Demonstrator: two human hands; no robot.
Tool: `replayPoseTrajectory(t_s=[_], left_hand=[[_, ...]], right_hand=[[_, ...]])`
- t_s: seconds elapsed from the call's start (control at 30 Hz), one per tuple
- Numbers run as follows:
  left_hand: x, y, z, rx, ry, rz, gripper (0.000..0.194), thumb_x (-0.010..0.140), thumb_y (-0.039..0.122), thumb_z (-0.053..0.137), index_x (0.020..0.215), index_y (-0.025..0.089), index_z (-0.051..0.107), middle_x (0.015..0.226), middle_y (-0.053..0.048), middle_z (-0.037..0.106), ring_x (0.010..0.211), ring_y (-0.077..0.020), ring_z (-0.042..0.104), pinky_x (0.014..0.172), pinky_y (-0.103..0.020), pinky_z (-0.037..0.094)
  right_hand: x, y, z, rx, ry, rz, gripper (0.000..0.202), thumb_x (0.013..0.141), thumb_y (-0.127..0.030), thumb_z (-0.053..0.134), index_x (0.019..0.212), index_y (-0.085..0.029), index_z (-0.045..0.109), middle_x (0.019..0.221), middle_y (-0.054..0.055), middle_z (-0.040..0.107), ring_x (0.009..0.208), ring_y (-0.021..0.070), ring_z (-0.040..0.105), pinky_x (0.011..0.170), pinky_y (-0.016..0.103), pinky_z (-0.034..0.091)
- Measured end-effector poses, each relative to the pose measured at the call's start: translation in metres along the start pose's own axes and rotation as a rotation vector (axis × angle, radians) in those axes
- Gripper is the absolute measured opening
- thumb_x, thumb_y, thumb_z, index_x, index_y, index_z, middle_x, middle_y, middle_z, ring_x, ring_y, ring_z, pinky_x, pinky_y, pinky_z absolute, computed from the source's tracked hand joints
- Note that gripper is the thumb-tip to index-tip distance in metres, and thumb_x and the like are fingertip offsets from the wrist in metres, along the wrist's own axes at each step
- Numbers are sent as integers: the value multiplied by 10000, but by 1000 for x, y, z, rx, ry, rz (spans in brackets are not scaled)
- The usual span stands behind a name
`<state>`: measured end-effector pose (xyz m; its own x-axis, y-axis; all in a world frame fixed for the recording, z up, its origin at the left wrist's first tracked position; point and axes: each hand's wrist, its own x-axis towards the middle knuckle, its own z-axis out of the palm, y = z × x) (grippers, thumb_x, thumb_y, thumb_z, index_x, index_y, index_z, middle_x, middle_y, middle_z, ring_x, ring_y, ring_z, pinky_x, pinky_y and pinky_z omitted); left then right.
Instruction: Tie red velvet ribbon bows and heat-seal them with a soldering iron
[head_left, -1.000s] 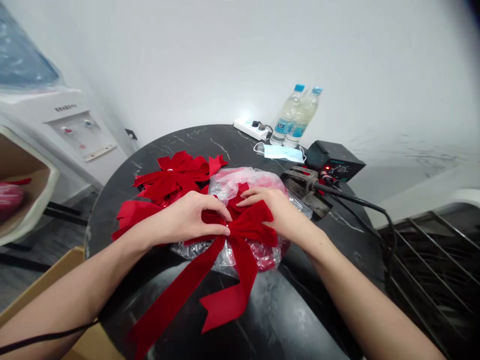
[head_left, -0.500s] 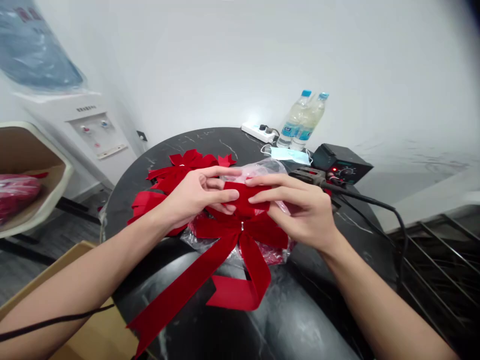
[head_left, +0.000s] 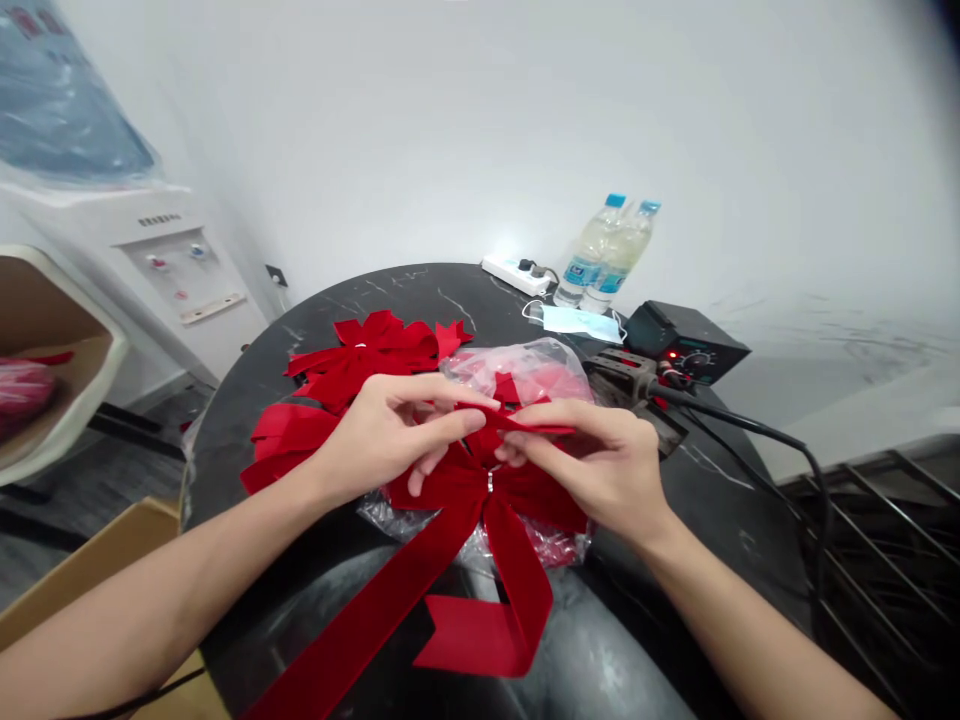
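Observation:
Between my two hands a short piece of red velvet ribbon (head_left: 495, 415) is pinched and folded nearly flat, seen edge-on. My left hand (head_left: 397, 425) grips its left end between thumb and fingers. At the other end, my right hand (head_left: 592, 450) pinches it the same way. Just below lies a large red velvet bow (head_left: 442, 535) with a small silvery clasp (head_left: 490, 481) at its middle and two long tails toward me. Under that bow is a clear plastic bag (head_left: 559, 365) with red and pink stuff inside.
More red bows (head_left: 367, 345) lie at the left of the round black table (head_left: 420, 285). Behind stand a power strip (head_left: 516, 274), two bottles (head_left: 600, 255) and a face mask (head_left: 581, 322). A black control box (head_left: 686, 340) with a corded iron is at the right; a cardboard box (head_left: 97, 560) sits lower left.
The red ribbon piece, broad side facing me before, is now folded and tilted edge-on. My fingers have pinched closer together around it. The view has shifted slightly.

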<state>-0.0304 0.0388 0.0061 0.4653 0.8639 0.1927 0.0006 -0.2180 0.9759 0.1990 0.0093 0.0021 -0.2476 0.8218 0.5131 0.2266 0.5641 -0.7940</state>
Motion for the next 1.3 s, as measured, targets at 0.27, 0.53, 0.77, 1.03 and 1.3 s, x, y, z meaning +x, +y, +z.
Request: replayPoseTrajectory(t_s=[0.27,0.53,0.77,1.03,1.3], left_hand=[[1,5,2,66,149,88,132,843,255,827,964,208,849,1042,-51,831,985,-225,783,888,-282,646],[-2,1,11,-67,147,29,402,735,185,908,1121,237,809,1049,-32,831,894,-217,801,849,-299,677],[-6,5,14,110,223,120,213,754,239,900,958,263,842,916,15,831,802,-178,794,770,-246,681],[-4,4,13,97,247,44,239,758,255,897,992,255,849,951,5,840,846,-189,807,837,-249,681],[-5,7,12,54,160,-91,276,740,216,900,1011,232,853,922,-15,841,826,-224,817,823,-272,690]], right_hand=[[2,-1,-4,-235,68,-251,215,862,-110,789,1025,-250,787,1046,31,796,946,176,752,897,322,609],[-3,-3,4,-213,160,-127,202,881,-152,784,1038,-278,768,1019,17,786,943,199,743,901,371,618],[-3,-8,5,-98,146,62,162,916,-222,757,1068,-274,772,1022,23,793,871,185,750,759,311,640],[5,-13,-5,-153,-42,97,340,904,-265,772,1238,-253,715,1186,37,773,1032,193,752,912,305,628],[9,-17,-13,-286,-156,83,91,965,-268,698,960,-217,774,811,0,776,614,115,697,600,220,553]])
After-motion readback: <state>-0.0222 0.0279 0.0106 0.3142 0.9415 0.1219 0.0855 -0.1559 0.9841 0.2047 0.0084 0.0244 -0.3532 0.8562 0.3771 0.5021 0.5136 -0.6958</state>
